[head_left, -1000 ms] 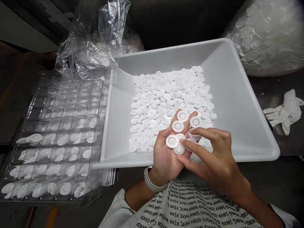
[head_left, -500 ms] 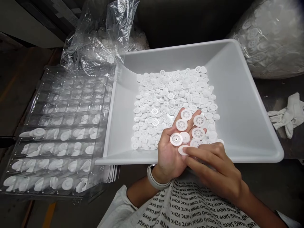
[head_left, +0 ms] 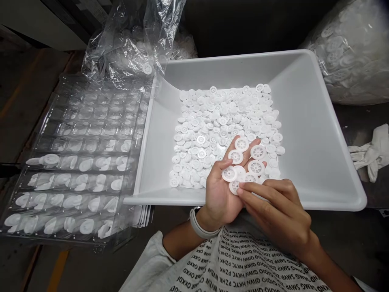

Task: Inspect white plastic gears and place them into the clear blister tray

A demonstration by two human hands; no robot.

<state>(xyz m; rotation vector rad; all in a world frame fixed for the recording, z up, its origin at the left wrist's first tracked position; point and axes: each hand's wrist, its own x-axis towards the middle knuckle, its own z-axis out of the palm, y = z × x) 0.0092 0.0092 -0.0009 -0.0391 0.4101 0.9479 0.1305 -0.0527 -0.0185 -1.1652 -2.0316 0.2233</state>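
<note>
My left hand (head_left: 223,194) lies palm up over the near edge of a white plastic bin (head_left: 306,134), with several white spoked plastic wheels (head_left: 246,162) resting on its fingers and palm. My right hand (head_left: 278,211) reaches in from the right, its fingertips pinching one of the wheels at the left palm. A heap of the same white wheels (head_left: 225,121) covers the bin's floor beyond the hands. To the left sits a clear blister tray (head_left: 82,162); its nearer rows hold white wheels, the farther pockets look bare.
A crumpled clear plastic bag (head_left: 133,44) stands behind the tray. A large bag full of white wheels (head_left: 352,48) sits at the back right. A white glove (head_left: 372,152) lies right of the bin. A pale band circles my left wrist (head_left: 199,227).
Both hands have shifted slightly right and away. My right fingers slid down from the upper wheels to the wheel by the left palm's lower edge.
</note>
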